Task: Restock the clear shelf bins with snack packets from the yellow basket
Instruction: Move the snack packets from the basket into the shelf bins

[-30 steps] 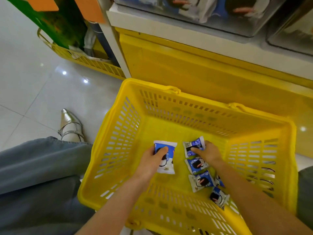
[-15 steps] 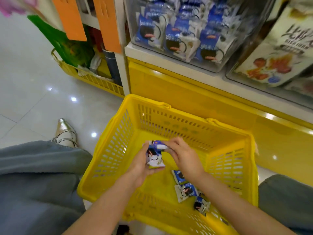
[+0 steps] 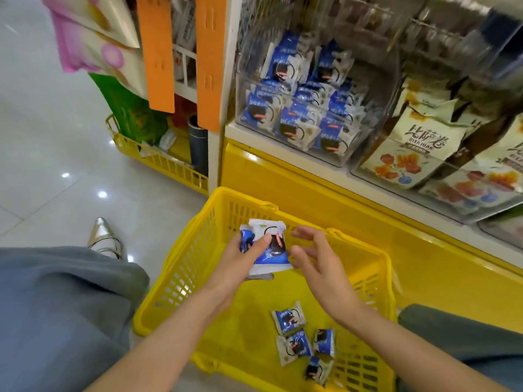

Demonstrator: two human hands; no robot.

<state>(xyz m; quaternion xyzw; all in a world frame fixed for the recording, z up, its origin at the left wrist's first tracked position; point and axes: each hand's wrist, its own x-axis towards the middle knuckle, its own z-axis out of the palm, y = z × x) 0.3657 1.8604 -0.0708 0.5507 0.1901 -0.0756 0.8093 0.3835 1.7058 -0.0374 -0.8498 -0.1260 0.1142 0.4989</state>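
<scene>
Snack packets (image 3: 270, 247), two blue-and-white ones stacked, are pinched in the left hand (image 3: 237, 261) above the yellow basket (image 3: 181, 278), thumb across the front. The right hand (image 3: 317, 261) is just beside them, fingers spread, holding nothing. This looks like the carry step: next comes a lift into the clear shelf bin (image 3: 334, 161) (already holding many matching packets). Loose packets (image 3: 300, 343) remain in the basket. Half a second ago both hands held the stack, lower down
</scene>
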